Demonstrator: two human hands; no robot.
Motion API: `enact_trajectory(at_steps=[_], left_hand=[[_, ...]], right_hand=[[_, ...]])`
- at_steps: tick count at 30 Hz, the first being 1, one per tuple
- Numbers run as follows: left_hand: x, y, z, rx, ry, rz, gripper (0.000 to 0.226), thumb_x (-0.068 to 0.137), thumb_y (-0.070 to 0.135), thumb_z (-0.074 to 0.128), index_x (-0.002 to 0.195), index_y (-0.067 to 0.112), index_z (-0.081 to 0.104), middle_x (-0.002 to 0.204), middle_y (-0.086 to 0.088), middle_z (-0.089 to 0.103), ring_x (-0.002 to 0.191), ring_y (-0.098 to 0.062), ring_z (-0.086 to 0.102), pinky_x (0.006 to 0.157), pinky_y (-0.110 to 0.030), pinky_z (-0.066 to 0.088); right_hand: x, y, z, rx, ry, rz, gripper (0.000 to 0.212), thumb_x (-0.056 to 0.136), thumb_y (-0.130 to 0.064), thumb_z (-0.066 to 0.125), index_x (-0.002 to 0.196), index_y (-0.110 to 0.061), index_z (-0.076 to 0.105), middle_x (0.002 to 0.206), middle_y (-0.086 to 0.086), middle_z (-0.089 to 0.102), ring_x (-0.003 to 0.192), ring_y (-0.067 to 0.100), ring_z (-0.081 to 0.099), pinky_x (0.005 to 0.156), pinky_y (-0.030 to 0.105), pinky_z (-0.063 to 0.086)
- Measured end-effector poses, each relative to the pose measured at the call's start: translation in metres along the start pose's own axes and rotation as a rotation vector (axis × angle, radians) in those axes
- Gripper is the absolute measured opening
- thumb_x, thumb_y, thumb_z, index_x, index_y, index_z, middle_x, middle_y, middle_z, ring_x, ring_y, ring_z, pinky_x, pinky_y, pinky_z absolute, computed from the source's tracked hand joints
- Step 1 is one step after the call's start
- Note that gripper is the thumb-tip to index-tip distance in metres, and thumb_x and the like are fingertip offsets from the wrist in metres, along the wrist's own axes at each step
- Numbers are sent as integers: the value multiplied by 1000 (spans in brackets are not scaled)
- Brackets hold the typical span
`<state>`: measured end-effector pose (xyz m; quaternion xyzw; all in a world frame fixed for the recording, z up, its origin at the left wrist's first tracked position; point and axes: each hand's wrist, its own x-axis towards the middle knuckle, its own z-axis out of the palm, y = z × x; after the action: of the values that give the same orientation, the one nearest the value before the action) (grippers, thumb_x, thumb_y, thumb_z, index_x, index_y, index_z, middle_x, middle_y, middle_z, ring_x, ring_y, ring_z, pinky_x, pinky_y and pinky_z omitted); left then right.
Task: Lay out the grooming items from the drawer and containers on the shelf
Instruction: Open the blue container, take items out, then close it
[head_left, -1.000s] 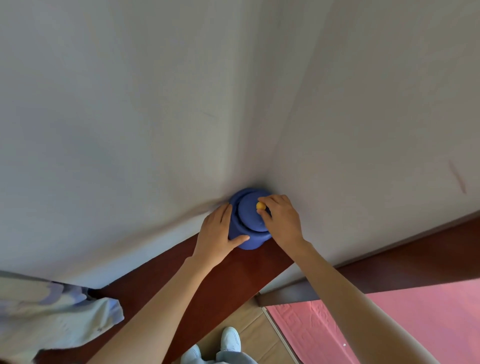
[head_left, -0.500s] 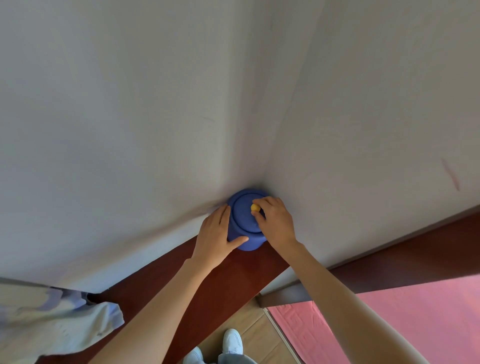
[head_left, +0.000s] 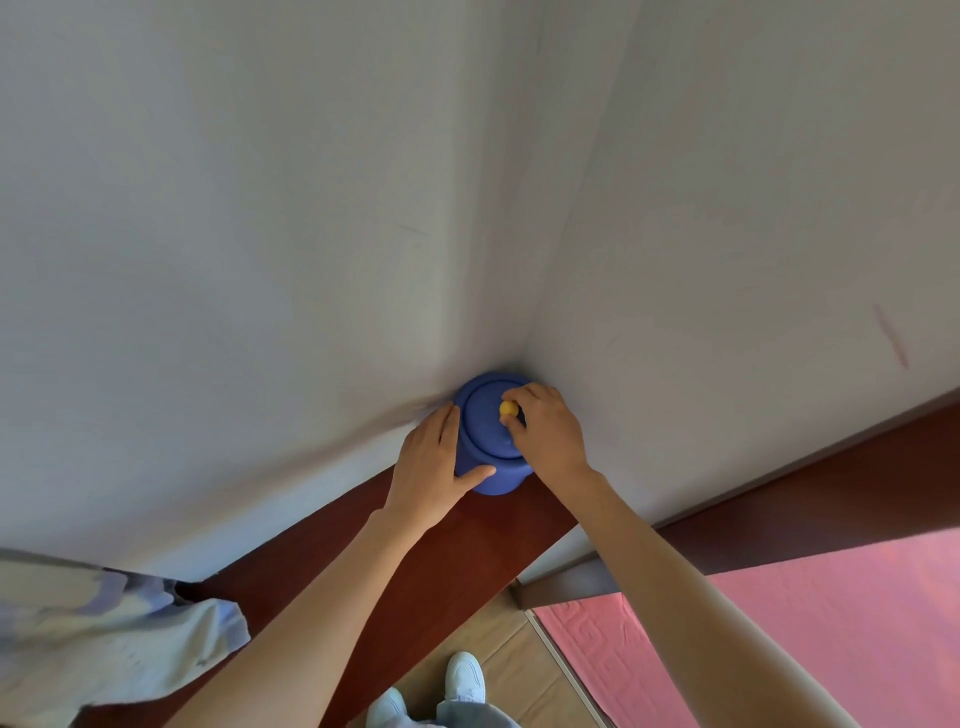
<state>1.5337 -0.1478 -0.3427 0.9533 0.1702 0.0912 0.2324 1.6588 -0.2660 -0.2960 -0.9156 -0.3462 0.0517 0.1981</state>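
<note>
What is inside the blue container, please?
That cannot be seen: the lid covers the blue container. The right hand pinches its yellow knob; the left hand holds the side.

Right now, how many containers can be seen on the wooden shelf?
1: a blue container with a lid, standing in the wall corner between the left hand and right hand. The cloth may hide others.

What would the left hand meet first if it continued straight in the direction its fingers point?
Probably the white wall behind the shelf: the left hand lies along the blue container, fingers toward the corner. Depth is unclear.
</note>
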Motion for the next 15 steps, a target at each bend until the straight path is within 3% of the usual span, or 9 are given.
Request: enact_trajectory(at_steps=[3, 6, 9, 12, 15], left_hand=[[0, 3, -4, 27, -13, -6, 95, 78, 72, 38, 140, 1, 40, 142, -17, 46, 130, -30, 46, 102, -40, 41], [-1, 9, -9, 79, -34, -19, 83, 83, 58, 57, 142, 2, 37, 144, -17, 42, 134, -30, 39, 105, -39, 37], [-6, 17, -18, 170, -39, -14, 69, 89, 49, 56, 141, 8, 39, 140, -12, 46, 129, -27, 43, 102, -37, 38], [-20, 20, -33, 240, 16, -47, 43, 87, 36, 61, 121, 10, 60, 123, -10, 60, 112, -28, 57, 90, -40, 46], [-46, 13, -42, 285, 107, -91, 29, 72, 24, 76, 95, 9, 71, 96, -9, 70, 88, -29, 66, 70, -39, 53]], right_hand=[[-1, -2, 0, -13, -14, -7, 29, 95, -20, 50, 121, -11, 59, 121, 6, 57, 114, 24, 46, 87, 33, 45], [-3, -4, -1, -19, -22, -46, 40, 92, -22, 57, 130, -9, 52, 125, 8, 53, 118, 25, 45, 94, 30, 40], [-10, -11, -4, -44, 107, -115, 38, 86, -20, 65, 120, -4, 60, 114, 11, 61, 106, 30, 56, 88, 35, 47], [-24, -24, -6, -72, 320, -193, 22, 82, -18, 63, 99, -4, 70, 94, 9, 68, 88, 28, 65, 75, 37, 56], [-50, -42, -2, -69, 375, -308, 29, 87, -24, 47, 96, -7, 70, 93, 5, 69, 92, 24, 65, 76, 36, 55]])
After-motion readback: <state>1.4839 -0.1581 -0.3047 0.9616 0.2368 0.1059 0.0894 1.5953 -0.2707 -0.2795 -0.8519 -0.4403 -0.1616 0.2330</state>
